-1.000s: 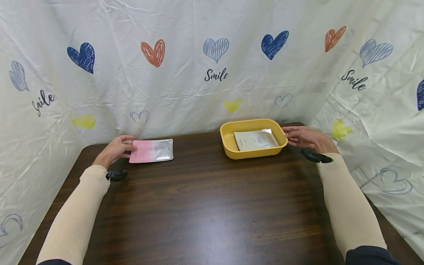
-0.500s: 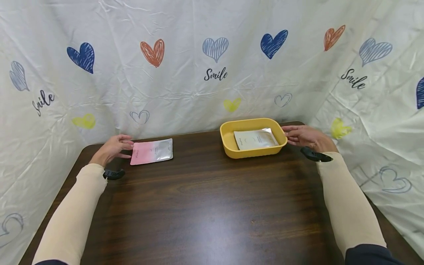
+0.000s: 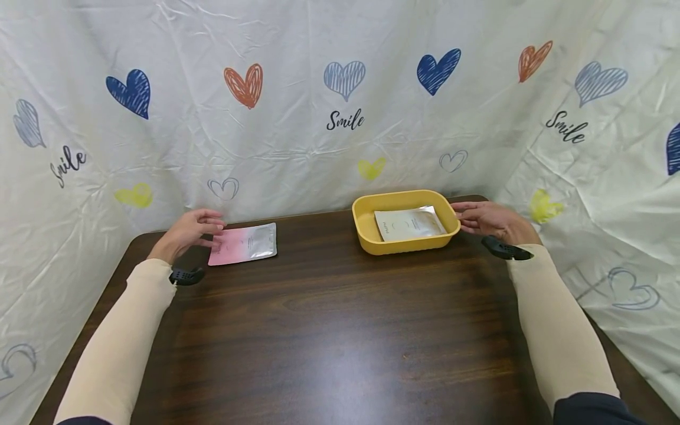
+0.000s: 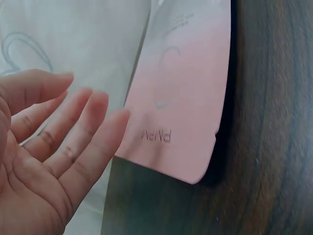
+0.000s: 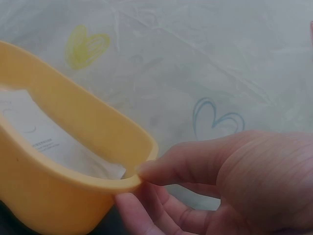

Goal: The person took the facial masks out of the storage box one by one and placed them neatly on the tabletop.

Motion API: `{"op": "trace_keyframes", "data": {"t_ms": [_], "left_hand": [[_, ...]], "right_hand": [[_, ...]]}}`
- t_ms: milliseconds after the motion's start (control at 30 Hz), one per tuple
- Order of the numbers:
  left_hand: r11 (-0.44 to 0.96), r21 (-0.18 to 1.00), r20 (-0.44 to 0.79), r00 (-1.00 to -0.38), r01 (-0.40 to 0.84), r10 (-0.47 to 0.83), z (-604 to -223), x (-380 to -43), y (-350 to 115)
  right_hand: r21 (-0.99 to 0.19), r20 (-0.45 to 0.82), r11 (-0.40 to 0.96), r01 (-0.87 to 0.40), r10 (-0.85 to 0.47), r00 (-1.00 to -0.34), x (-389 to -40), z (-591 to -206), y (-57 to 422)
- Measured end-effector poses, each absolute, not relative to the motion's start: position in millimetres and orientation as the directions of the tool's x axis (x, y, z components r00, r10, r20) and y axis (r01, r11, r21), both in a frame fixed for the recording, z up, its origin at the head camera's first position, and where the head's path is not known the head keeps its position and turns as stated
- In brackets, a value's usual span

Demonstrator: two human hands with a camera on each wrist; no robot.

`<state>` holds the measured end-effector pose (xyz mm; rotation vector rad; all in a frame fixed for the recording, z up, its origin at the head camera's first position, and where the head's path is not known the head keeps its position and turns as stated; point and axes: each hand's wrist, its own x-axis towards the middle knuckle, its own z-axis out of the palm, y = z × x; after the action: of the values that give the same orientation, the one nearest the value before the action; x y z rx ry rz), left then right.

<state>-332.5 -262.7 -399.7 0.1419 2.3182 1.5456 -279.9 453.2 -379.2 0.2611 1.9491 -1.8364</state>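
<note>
On the table [image 3: 340, 319], seen from its middle in the head view, the pink packet [image 3: 245, 245] lies toward ten o'clock and the yellow tub [image 3: 406, 245] toward one o'clock. The left hand [image 3: 183, 234] is at the packet's nine o'clock end, fingers loose and apart, gripping nothing; the head view sets the fingertips over that end, and the left wrist view shows one tip at the packet's edge, though I cannot tell whether it touches. That close view also shows a small notch in the edge, while the head view shows the shiny silver three o'clock end. The right hand [image 3: 496, 221] is at the tub's three o'clock end; the right wrist view alone shows the thumb on the rim and fingers beneath it, pinching the lip. A white packet [image 3: 409, 224] lies inside the tub.
</note>
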Motion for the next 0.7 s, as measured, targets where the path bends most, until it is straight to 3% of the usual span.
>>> {"op": "trace_keyframes", "data": {"t_ms": [700], "left_hand": [[0.376, 0.927, -0.163, -0.903, -0.001, 0.398, -385.6, -344.6, -224.9]], "right_hand": [[-0.895, -0.442, 0.133, 0.425, -0.142, -0.886, -279.3, -380.0, 452.3]]}}
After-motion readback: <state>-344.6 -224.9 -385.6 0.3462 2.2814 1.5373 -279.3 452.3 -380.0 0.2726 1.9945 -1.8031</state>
